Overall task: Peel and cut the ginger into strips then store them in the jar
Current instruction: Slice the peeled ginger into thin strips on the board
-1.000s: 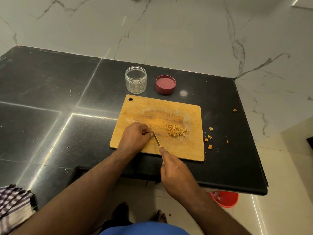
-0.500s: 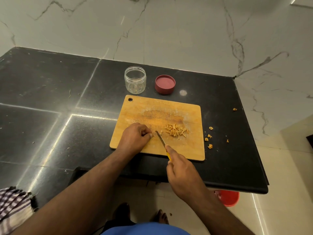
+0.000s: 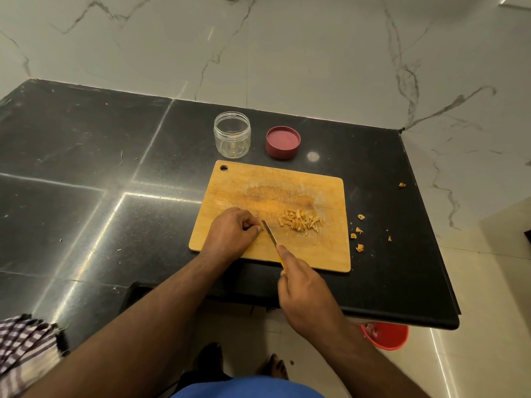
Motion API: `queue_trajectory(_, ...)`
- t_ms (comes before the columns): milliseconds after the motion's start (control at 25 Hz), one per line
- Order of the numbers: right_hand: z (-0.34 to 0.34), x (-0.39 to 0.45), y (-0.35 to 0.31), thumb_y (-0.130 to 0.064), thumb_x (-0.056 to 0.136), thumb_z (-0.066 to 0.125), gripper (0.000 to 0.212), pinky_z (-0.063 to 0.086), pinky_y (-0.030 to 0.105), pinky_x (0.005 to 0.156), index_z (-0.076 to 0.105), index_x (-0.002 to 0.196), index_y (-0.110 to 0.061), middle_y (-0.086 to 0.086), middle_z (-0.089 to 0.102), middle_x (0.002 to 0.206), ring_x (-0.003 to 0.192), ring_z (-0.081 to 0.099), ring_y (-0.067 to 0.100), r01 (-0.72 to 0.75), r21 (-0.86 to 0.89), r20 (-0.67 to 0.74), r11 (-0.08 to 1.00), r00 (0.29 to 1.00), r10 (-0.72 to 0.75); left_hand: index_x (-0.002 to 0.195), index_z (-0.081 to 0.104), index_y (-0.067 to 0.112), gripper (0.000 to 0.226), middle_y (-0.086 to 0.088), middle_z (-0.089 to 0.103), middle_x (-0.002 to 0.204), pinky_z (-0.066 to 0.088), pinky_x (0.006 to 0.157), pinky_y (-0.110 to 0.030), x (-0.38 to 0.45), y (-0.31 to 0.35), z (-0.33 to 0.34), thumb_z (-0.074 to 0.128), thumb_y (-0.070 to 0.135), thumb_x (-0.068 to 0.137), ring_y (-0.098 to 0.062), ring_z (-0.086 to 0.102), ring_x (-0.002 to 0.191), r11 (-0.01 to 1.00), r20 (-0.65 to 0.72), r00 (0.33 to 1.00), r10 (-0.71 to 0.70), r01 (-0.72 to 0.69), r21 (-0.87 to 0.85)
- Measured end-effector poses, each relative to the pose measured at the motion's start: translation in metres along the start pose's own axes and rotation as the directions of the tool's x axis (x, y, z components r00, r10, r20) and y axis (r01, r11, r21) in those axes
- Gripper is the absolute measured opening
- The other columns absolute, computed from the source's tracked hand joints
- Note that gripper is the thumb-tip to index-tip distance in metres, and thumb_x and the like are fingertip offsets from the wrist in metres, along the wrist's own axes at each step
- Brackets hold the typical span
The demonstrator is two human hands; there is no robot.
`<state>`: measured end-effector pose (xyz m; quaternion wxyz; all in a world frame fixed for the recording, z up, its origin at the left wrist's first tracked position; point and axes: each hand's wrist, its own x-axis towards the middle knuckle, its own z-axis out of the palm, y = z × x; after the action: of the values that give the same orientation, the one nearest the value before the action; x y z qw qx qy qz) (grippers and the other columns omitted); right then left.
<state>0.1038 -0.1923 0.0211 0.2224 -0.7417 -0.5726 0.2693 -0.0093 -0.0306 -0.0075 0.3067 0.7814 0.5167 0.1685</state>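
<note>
Ginger strips [image 3: 301,221] in a small loose heap, right of centre on wooden cutting board [image 3: 275,214]. Pieces short, pale tan to orange, lying at mixed angles, some overlapping. Board sits on black stone counter [image 3: 86,173], hanging hole at its far left corner.

Left hand [image 3: 233,231] knuckles up on the board, fingers curled in, tips pinched together against something too small to make out; cannot tell whether it is ginger. Right hand [image 3: 304,288] grasps a knife [image 3: 269,232] by its yellow handle, index finger laid along the spine, blade tip just beside the left fingertips.

Clear jar [image 3: 232,134] upright beyond the board, lid off, nothing visible inside. Red lid [image 3: 283,142] beside it, to its right. About 6 peel scraps [image 3: 359,247] scattered on the counter right of the board.
</note>
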Motion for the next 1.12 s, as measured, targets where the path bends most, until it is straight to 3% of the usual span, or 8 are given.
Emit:
queue_trajectory(160, 0.006, 0.004, 0.001, -0.023, 0.103, 0.036, 0.056, 0.051, 0.039, 0.08, 0.019, 0.156, -0.03, -0.003, 0.053, 0.116, 0.09, 0.055, 0.014, -0.002, -0.045, 0.009, 0.999, 1.0, 0.002, 0.097, 0.076, 0.02, 0.011, 0.006, 0.064, 0.095, 0.04, 0.067, -0.022, 0.0, 0.001, 0.0, 0.071, 0.026, 0.09, -0.008, 0.057, 0.086, 1.0, -0.002, 1.0, -0.001, 0.001, -0.014)
queue_trajectory(320, 0.007, 0.004, -0.001, -0.021, 0.103, 0.037, 0.056, 0.051, 0.037, 0.078, 0.02, 0.156, -0.027, -0.002, 0.054, 0.115, 0.088, 0.055, 0.014, 0.011, -0.058, 0.004, 0.998, 1.0, -0.011, 0.097, 0.076, 0.02, 0.011, 0.008, 0.06, 0.091, 0.035, 0.063, -0.014, 0.001, 0.001, -0.001, 0.071, 0.026, 0.089, -0.007, 0.054, 0.084, 1.0, -0.001, 1.0, 0.006, -0.006, -0.006)
queue_trajectory(480, 0.007, 0.004, -0.002, -0.018, 0.102, 0.037, 0.055, 0.052, 0.038, 0.075, 0.024, 0.155, -0.025, -0.001, 0.055, 0.114, 0.085, 0.056, 0.015, 0.019, -0.067, 0.003, 0.998, 1.0, -0.019, 0.095, 0.076, 0.02, 0.009, 0.009, 0.059, 0.089, 0.035, 0.064, -0.02, 0.002, 0.002, -0.001, 0.071, 0.025, 0.089, -0.008, 0.054, 0.084, 1.0, -0.005, 1.0, -0.001, 0.001, 0.0)
queue_trajectory(640, 0.006, 0.006, -0.005, -0.014, 0.101, 0.034, 0.051, 0.052, 0.039, 0.083, 0.03, 0.152, -0.013, 0.01, 0.054, 0.129, 0.1, 0.057, 0.024, 0.039, -0.127, 0.031, 0.991, 0.999, -0.035, 0.095, 0.076, 0.02, 0.009, 0.008, 0.059, 0.089, 0.035, 0.064, -0.021, 0.001, 0.003, -0.001, 0.07, 0.025, 0.089, -0.008, 0.053, 0.084, 1.0, -0.003, 1.0, 0.007, -0.007, 0.003)
queue_trajectory(840, 0.004, 0.011, -0.005, -0.016, 0.103, 0.036, 0.055, 0.049, 0.031, 0.079, 0.021, 0.156, -0.02, 0.003, 0.054, 0.123, 0.094, 0.054, 0.016, 0.037, -0.095, 0.065, 0.995, 0.997, -0.031, 0.095, 0.075, 0.018, 0.009, 0.007, 0.058, 0.089, 0.034, 0.067, -0.024, 0.002, 0.002, -0.002, 0.07, 0.023, 0.089, -0.01, 0.052, 0.084, 1.0, 0.012, 1.0, 0.005, -0.005, 0.003)
queue_trajectory(1120, 0.006, 0.007, -0.003, -0.02, 0.103, 0.036, 0.057, 0.048, 0.032, 0.08, 0.017, 0.156, -0.029, -0.001, 0.054, 0.118, 0.093, 0.053, 0.013, -0.003, -0.053, 0.066, 0.999, 0.998, 0.007, 0.095, 0.076, 0.019, 0.01, 0.006, 0.063, 0.093, 0.038, 0.07, -0.024, 0.004, 0.003, -0.002, 0.071, 0.025, 0.09, -0.01, 0.056, 0.086, 1.0, 0.011, 1.0, -0.017, 0.016, 0.006)
